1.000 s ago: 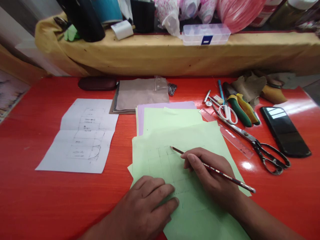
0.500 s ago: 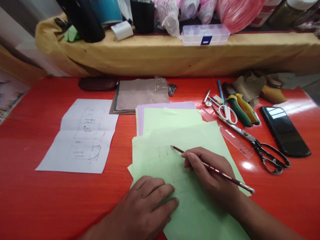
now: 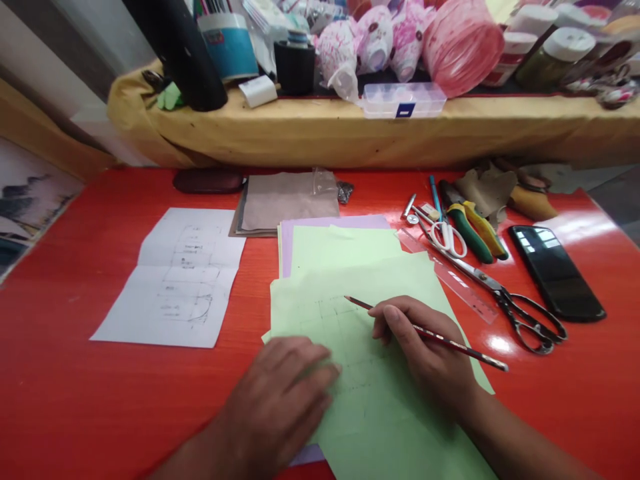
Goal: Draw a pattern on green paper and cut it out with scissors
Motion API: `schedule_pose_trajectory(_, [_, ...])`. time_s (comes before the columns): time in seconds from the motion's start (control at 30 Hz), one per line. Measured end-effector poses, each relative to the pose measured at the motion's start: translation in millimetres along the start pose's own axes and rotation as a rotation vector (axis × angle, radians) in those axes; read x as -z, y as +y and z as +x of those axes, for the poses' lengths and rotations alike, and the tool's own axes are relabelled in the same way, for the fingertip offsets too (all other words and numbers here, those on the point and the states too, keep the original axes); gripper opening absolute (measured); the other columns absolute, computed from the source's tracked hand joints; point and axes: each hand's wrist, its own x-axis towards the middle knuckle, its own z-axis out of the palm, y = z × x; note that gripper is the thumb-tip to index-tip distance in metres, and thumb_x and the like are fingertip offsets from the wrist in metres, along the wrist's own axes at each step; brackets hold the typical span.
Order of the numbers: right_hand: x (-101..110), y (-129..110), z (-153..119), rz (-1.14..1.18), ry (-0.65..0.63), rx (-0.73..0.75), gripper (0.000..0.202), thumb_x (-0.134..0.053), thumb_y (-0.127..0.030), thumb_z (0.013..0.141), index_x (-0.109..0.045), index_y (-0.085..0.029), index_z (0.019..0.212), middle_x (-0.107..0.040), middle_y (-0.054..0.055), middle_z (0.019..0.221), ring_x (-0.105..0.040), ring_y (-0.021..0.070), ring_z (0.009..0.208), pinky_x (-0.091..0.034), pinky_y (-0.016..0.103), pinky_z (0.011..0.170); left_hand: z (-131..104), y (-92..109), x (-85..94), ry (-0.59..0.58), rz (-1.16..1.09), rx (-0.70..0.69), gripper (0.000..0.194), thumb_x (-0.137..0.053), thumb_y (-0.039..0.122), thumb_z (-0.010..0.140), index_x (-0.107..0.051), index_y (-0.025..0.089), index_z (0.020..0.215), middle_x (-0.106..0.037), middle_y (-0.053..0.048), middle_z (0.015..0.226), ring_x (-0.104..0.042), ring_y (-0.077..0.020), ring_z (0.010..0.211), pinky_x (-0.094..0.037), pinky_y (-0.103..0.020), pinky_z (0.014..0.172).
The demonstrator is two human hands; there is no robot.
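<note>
My right hand (image 3: pixel 423 343) holds a dark red pencil (image 3: pixel 463 348) in a writing grip, its tip near faint ruled lines on a light green sheet of paper (image 3: pixel 400 420). Over the left part of that sheet is my left hand (image 3: pixel 287 393), slightly blurred, fingers stretched out and a little apart, holding nothing. Whether it touches the paper I cannot tell. More green and purple sheets (image 3: pixel 345 240) lie beneath. To the left is a creased white paper (image 3: pixel 175 277) with a hand-drawn, labelled pattern.
Right of the sheets lie a clear ruler (image 3: pixel 465 291), large scissors (image 3: pixel 533 320), small white-handled scissors (image 3: pixel 449 239), pliers (image 3: pixel 475 230) and a phone (image 3: pixel 557 273). Grey-brown leather pieces (image 3: pixel 290 200) and a dark case (image 3: pixel 207 181) are behind. A cloth-covered ledge (image 3: pixel 300 140) holds jars and a plastic box (image 3: pixel 404 100).
My left hand has shifted left and slightly up across the green sheet. The right hand keeps its pencil grip almost in place. The camera view has tilted up a little.
</note>
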Motion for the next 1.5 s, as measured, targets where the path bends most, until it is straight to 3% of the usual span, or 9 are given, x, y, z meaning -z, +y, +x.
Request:
schedule_pose_trajectory(0.13, [0, 2, 0, 0.037, -0.013, 0.004, 0.026, -0.061, -0.031, 0.111, -0.081, -0.021, 0.096, -0.076, 0.001, 0.074, -0.068, 0.0159, 0.063, -0.057, 0.026, 0.059, 2, -28, 3.0, 0.124, 0.189, 0.257, 0.036, -0.059, 0.021, 0.108, -0.063, 0.026, 0.143, -0.068, -0.011, 0.141, -0.058, -0.0299, 0.132, -0.047, -0.050, 0.114])
schedule_pose_trajectory(0.3, [1, 4, 0, 0.111, -0.003, -0.030, 0.030, -0.063, -0.038, 0.111, -0.080, -0.021, 0.094, -0.075, 0.002, 0.073, -0.068, 0.0164, 0.063, -0.056, 0.027, 0.060, 13, -47, 1.9, 0.088, 0.196, 0.440, 0.052, -0.056, 0.042, 0.111, -0.051, 0.020, 0.157, -0.058, -0.016, 0.160, -0.048, -0.0362, 0.148, -0.045, -0.060, 0.120])
schedule_pose_trajectory(0.7, [3, 6, -1, 0.160, -0.035, -0.021, 0.037, -0.064, -0.049, 0.109, -0.079, -0.020, 0.091, -0.074, 0.003, 0.073, -0.067, 0.0177, 0.063, -0.055, 0.030, 0.061, 20, -44, 5.6, 0.078, 0.068, 0.551, 0.048, -0.060, 0.043, 0.103, -0.067, 0.018, 0.143, -0.073, -0.013, 0.127, -0.063, -0.0325, 0.119, -0.052, -0.052, 0.105])
schedule_pose_trajectory(0.87, [3, 7, -2, 0.177, -0.024, -0.032, 0.039, -0.063, -0.051, 0.108, -0.078, -0.020, 0.091, -0.073, 0.003, 0.073, -0.067, 0.0182, 0.064, -0.054, 0.030, 0.061, 24, -38, 14.2, 0.072, 0.032, 0.546, 0.029, -0.061, 0.042, 0.099, -0.077, 0.022, 0.111, -0.074, -0.007, 0.094, -0.062, -0.0301, 0.098, -0.051, -0.046, 0.089])
schedule_pose_trajectory(0.97, [4, 7, -2, 0.187, 0.002, -0.025, 0.038, -0.064, -0.051, 0.108, -0.078, -0.019, 0.092, -0.073, 0.002, 0.072, -0.067, 0.0180, 0.064, -0.054, 0.031, 0.062, 23, -29, 22.9, 0.052, -0.056, 0.524, 0.021, -0.063, 0.042, 0.096, -0.073, 0.023, 0.096, -0.074, -0.007, 0.095, -0.063, -0.0296, 0.098, -0.052, -0.044, 0.088])
schedule_pose_trajectory(1.13, [4, 4, -1, 0.235, 0.003, -0.018, 0.038, -0.066, -0.052, 0.106, -0.078, -0.018, 0.092, -0.074, 0.002, 0.072, -0.065, 0.0170, 0.061, -0.053, 0.031, 0.062, 22, -16, 38.5, -0.091, -0.533, 0.716, 0.048, -0.073, 0.052, 0.094, -0.068, 0.027, 0.135, -0.078, -0.008, 0.124, -0.075, -0.0301, 0.107, -0.060, -0.039, 0.086])
schedule_pose_trajectory(1.23, [4, 4, -2, 0.281, -0.013, -0.031, 0.042, -0.067, -0.056, 0.105, -0.078, -0.018, 0.091, -0.073, 0.002, 0.070, -0.064, 0.0167, 0.059, -0.053, 0.031, 0.062, 24, -16, 40.7, 0.008, -0.618, 0.774, 0.064, -0.079, 0.058, 0.089, -0.068, 0.028, 0.144, -0.077, -0.009, 0.134, -0.076, -0.0309, 0.112, -0.060, -0.039, 0.092])
schedule_pose_trajectory(1.4, [4, 9, 0, 0.356, 0.009, -0.058, 0.047, -0.068, -0.061, 0.103, -0.078, -0.018, 0.087, -0.071, 0.002, 0.065, -0.061, 0.0162, 0.055, -0.050, 0.031, 0.059, 28, -21, 33.3, 0.122, -0.627, 0.822, 0.040, -0.081, 0.057, 0.084, -0.081, 0.020, 0.101, -0.081, -0.007, 0.092, -0.073, -0.0247, 0.081, -0.057, -0.035, 0.073])
schedule_pose_trajectory(1.5, [5, 13, 3, 0.401, 0.057, -0.086, 0.046, -0.069, -0.061, 0.103, -0.078, -0.018, 0.087, -0.071, 0.002, 0.064, -0.060, 0.0162, 0.055, -0.049, 0.031, 0.058, 27, -22, 31.3, 0.278, -0.673, 0.870, 0.041, -0.084, 0.056, 0.083, -0.079, 0.020, 0.102, -0.080, -0.006, 0.091, -0.071, -0.0216, 0.077, -0.055, -0.031, 0.069])
